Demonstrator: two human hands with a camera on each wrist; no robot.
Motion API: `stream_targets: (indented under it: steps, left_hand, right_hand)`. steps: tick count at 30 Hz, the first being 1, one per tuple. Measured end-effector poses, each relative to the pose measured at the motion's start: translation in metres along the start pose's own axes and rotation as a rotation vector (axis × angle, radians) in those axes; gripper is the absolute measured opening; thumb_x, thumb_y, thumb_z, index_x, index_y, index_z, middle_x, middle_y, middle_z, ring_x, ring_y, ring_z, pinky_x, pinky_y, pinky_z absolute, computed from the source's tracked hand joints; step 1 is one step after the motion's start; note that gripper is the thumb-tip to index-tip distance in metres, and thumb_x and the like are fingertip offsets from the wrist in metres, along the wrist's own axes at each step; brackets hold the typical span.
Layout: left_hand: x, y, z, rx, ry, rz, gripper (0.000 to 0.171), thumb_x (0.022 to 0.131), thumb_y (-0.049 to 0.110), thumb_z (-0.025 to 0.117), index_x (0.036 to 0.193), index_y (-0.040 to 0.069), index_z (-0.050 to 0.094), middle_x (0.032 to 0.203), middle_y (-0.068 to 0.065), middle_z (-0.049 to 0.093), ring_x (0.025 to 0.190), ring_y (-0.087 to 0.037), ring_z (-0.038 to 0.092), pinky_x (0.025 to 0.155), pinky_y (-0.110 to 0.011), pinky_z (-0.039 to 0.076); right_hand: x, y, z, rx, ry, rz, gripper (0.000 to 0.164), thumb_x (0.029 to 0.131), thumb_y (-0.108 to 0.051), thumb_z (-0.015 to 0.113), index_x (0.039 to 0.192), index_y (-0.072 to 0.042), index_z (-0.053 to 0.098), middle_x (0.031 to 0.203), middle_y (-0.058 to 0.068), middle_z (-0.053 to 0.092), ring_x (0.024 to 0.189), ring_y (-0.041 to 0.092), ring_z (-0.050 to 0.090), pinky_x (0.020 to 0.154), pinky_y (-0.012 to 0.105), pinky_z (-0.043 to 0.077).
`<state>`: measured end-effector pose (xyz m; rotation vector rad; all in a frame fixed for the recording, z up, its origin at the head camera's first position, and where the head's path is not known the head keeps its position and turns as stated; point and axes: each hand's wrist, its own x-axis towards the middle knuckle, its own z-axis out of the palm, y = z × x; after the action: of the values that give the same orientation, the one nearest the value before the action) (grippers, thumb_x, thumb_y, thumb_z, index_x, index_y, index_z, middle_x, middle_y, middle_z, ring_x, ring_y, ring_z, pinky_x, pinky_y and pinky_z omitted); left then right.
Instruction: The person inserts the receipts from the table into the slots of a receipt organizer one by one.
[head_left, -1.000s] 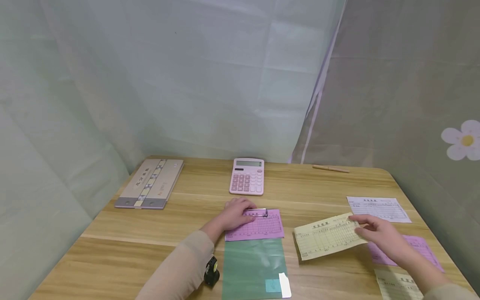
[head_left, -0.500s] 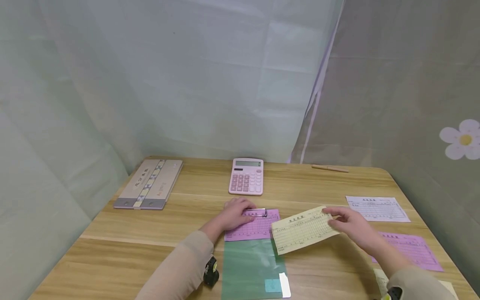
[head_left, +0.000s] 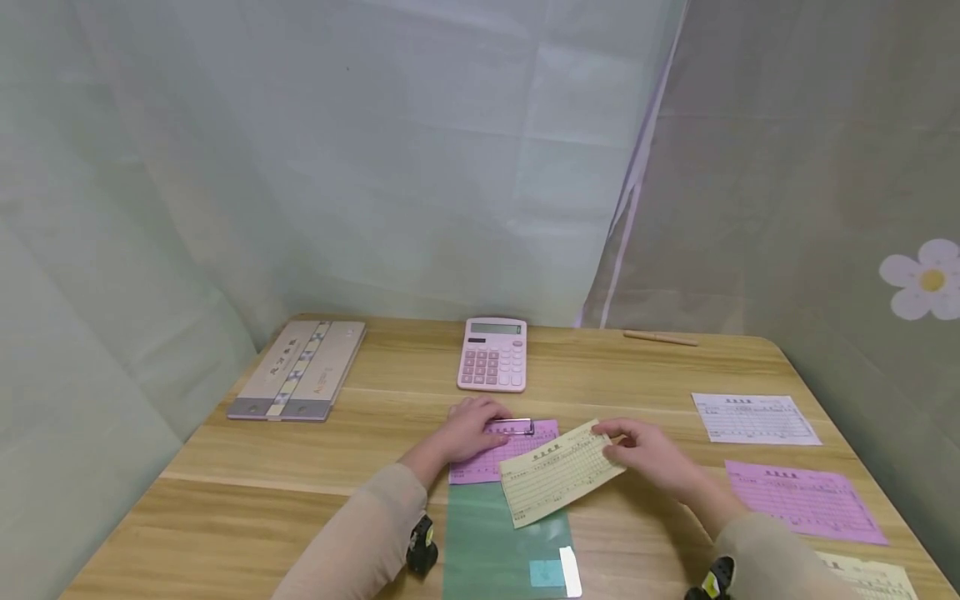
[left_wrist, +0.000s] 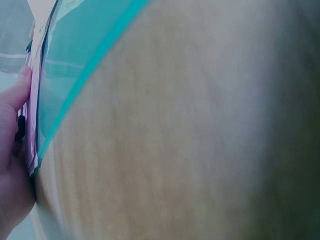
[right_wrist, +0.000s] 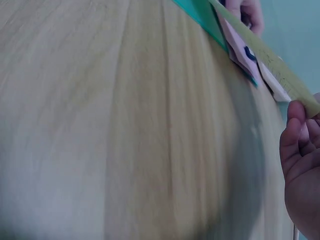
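Presently: one yellow slip (head_left: 558, 473), printed form, Chinese heading, pinched at its right end by right hand (head_left: 647, 454), thumb against fingers; tilted over green clipboard (head_left: 506, 537). Left hand (head_left: 468, 429), laid over pink slip (head_left: 477, 471); whether its fingers grip the clip (head_left: 532, 427), cannot tell. Calculator (head_left: 492, 354) beyond, display reading 0.

I'm seeing a closed book (head_left: 318, 358) lying at the far left of the wooden tabletop (head_left: 300, 475), a patterned band running along its cover. A pink calculator (head_left: 492, 354) is lying near the far edge, its display showing 0. Farther right, a thin brown stick (head_left: 660, 337) is resting. Pale cloth (head_left: 412, 167) is hanging behind, a white flower (head_left: 932, 280) showing at far right.
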<state>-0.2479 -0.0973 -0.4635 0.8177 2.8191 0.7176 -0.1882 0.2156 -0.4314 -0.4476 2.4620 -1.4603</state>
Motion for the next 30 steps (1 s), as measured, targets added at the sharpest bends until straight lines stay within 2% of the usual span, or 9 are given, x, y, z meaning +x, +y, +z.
stream_targets:
  steps: [11,16,24,30]
  left_hand:
    - [0.000,-0.001,0.001,-0.011,0.015,0.013,0.037,0.086,0.036,0.065,0.120,0.020,0.060,0.121,0.002,0.054,0.114,-0.022,0.043,0.095,-0.045,0.029]
    - [0.000,-0.001,0.001,-0.023,0.021,0.009,0.037,0.085,0.035,0.065,0.119,0.021,0.060,0.120,0.002,0.054,0.113,-0.021,0.043,0.094,-0.044,0.029]
    - [0.001,-0.001,0.002,-0.040,0.016,-0.013,0.036,0.084,0.033,0.065,0.118,0.022,0.061,0.119,0.003,0.054,0.111,-0.020,0.043,0.092,-0.043,0.030]
    - [0.001,0.000,0.003,-0.026,0.029,-0.028,0.036,0.084,0.034,0.064,0.118,0.022,0.061,0.119,0.003,0.053,0.112,-0.020,0.043,0.094,-0.045,0.029]
  right_hand:
    - [0.022,0.001,0.031,-0.077,-0.076,-0.042,0.034,0.086,-0.017,0.066,0.119,-0.007,0.061,0.108,0.009,0.061,0.092,0.020,0.057,0.077,0.032,0.047]
    - [0.028,-0.004,0.045,-0.067,-0.098,-0.061,0.035,0.085,-0.016,0.067,0.118,-0.004,0.061,0.102,0.006,0.062,0.091,0.019,0.057,0.078,0.033,0.046]
    - [0.037,-0.007,0.060,-0.147,-0.059,-0.052,0.031,0.084,-0.014,0.067,0.114,-0.007,0.063,0.112,0.007,0.062,0.104,0.024,0.054,0.094,0.049,0.038]
    - [0.039,-0.008,0.067,-0.243,-0.020,-0.078,0.028,0.082,-0.019,0.069,0.108,-0.011,0.065,0.098,0.001,0.059,0.088,0.018,0.052,0.081,0.040,0.042]
